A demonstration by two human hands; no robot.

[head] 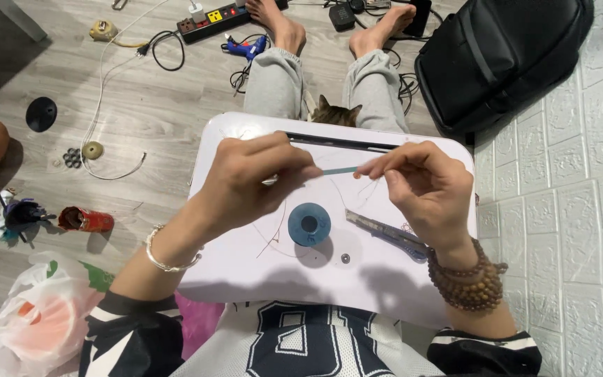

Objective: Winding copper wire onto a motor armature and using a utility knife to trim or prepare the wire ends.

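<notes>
Thin teal strip, flat and short (pixel 340 170), sits level above the white plastic lap tray (pixel 246 276), spanning the gap between both hands, at about 12 o'clock from the blue round spool with dark centre hole (pixel 308 223). Left hand (pixel 249 183) fingers closed together, pinching the strip's left end; a thin silvery piece pokes out beside the fingers, can't tell what it is. Right hand (pixel 423 185) thumb and forefinger pinched on the strip's right end, other fingers curled loosely. Fine wire strands hang below the right fingertips toward the tray.

To do it well, likely: keep the strip taut and level, grip close to the ends, keep wrists steady over the tray so loose strands don't snag.

Pose: both forearms come in from 6 o'clock, wrists raised, palms turned inward, knuckles up. Silver bangle (pixel 165 257) on left wrist, brown wooden bead bracelet (pixel 470 279) on right. Grey utility knife (pixel 385 232) lies at 3 o'clock from the spool, touching the tray.
</notes>
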